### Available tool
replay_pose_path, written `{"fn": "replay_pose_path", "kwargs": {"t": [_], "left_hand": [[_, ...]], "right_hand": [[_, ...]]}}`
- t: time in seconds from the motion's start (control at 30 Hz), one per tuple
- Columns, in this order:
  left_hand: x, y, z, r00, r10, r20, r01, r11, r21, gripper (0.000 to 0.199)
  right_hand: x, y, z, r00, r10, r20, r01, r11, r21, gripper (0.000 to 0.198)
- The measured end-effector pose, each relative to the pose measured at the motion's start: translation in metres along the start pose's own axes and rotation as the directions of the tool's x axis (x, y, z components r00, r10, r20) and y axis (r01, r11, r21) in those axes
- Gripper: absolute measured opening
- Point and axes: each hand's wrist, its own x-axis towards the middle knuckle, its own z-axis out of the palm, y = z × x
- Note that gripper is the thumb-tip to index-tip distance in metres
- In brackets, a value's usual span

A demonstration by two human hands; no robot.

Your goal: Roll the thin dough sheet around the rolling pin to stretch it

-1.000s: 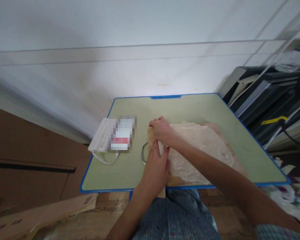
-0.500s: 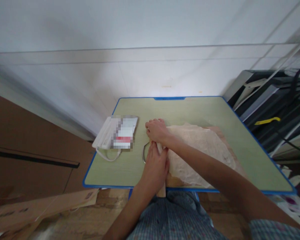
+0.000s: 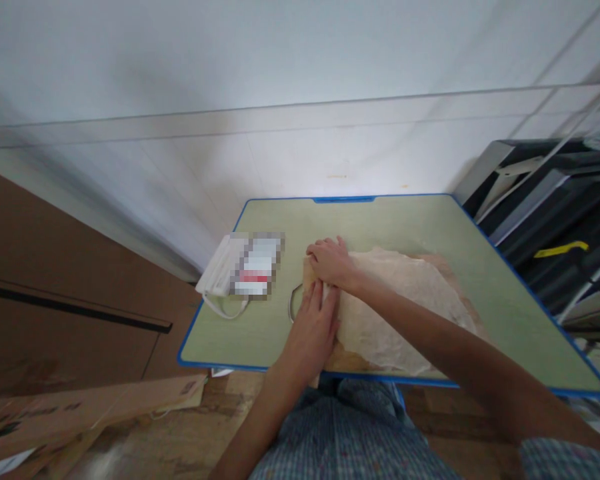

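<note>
A thin, pale sheet of dough [image 3: 393,307] lies spread over a wooden board [image 3: 347,361]. At the board's left edge, both my hands are on a wooden rolling pin [image 3: 315,382], mostly hidden beneath them; its near end juts past the table's front edge. My right hand [image 3: 330,260] is on the far part, fingers curled over it. Closer to me, my left hand [image 3: 316,320] presses along the pin with its fingers bent over the top. The board's curved metal handle [image 3: 292,303] sticks out on the left.
The green table [image 3: 280,217] has a blue rim and stands against a white wall. On its left lie a white case with a strap [image 3: 219,267] and a blurred phone-like thing [image 3: 258,263]. Dark flat items [image 3: 535,200] lean at the right; cardboard [image 3: 80,413] is at lower left.
The rolling pin and both hands have shifted left relative to the board, baring more dough beside them. Less of the pin's near end shows. The whole view has turned slightly.
</note>
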Motion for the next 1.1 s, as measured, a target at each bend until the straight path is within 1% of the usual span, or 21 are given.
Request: {"fn": "replay_pose_path", "kwargs": {"t": [0.03,0.13,0.2,0.27,0.33,0.4,0.5,0.6,0.7,0.8,0.87,0.93,1.1], "left_hand": [[-0.002,-0.001,0.000,1.000,0.014,0.016,-0.014,1.000,0.023,0.072],[-0.009,-0.006,-0.005,0.994,0.097,0.057,-0.103,0.987,0.120,0.071],[-0.016,-0.013,-0.010,0.986,0.150,0.078,-0.162,0.968,0.191,0.062],[-0.021,-0.021,-0.015,0.981,0.178,0.083,-0.193,0.947,0.256,0.051],[-0.025,-0.029,-0.021,0.979,0.189,0.083,-0.205,0.926,0.315,0.045],[-0.026,-0.035,-0.024,0.979,0.179,0.094,-0.201,0.907,0.370,0.042],[-0.021,-0.040,-0.029,0.984,0.131,0.121,-0.171,0.887,0.428,0.042],[-0.007,-0.043,-0.035,0.984,0.106,0.146,-0.160,0.885,0.437,0.048],[0.015,-0.044,-0.041,0.973,0.140,0.186,-0.207,0.885,0.418,0.051],[0.042,-0.041,-0.041,0.959,0.131,0.250,-0.232,0.870,0.435,0.051],[0.061,-0.038,-0.038,0.958,0.108,0.267,-0.225,0.859,0.459,0.053],[0.080,-0.036,-0.033,0.962,0.096,0.257,-0.211,0.857,0.470,0.052],[0.118,-0.030,-0.019,0.965,0.092,0.246,-0.202,0.858,0.473,0.056]], "right_hand": [[-0.006,0.006,-0.001,1.000,0.011,-0.010,-0.010,1.000,0.011,0.023],[-0.033,0.023,-0.005,0.998,0.029,-0.048,-0.028,0.999,0.034,0.030],[-0.058,0.034,-0.010,0.998,0.008,-0.063,-0.005,0.999,0.040,0.032],[-0.085,0.043,-0.013,0.997,-0.041,-0.062,0.044,0.998,0.046,0.029],[-0.111,0.050,-0.013,0.995,-0.080,-0.062,0.084,0.995,0.053,0.026],[-0.135,0.055,-0.010,0.990,-0.104,-0.092,0.108,0.993,0.046,0.029],[-0.162,0.054,-0.003,0.982,-0.068,-0.177,0.071,0.997,0.013,0.026],[-0.179,0.044,0.001,0.977,-0.055,-0.205,0.058,0.998,0.009,0.023],[-0.190,0.031,0.005,0.979,-0.022,-0.203,0.032,0.998,0.046,0.021],[-0.194,0.021,0.011,0.969,0.041,-0.243,-0.021,0.996,0.083,0.029],[-0.194,0.019,0.015,0.958,0.061,-0.281,-0.037,0.995,0.088,0.040],[-0.193,0.021,0.017,0.956,0.059,-0.286,-0.037,0.996,0.082,0.047],[-0.188,0.027,0.015,0.962,0.112,-0.251,-0.090,0.991,0.097,0.049]]}}
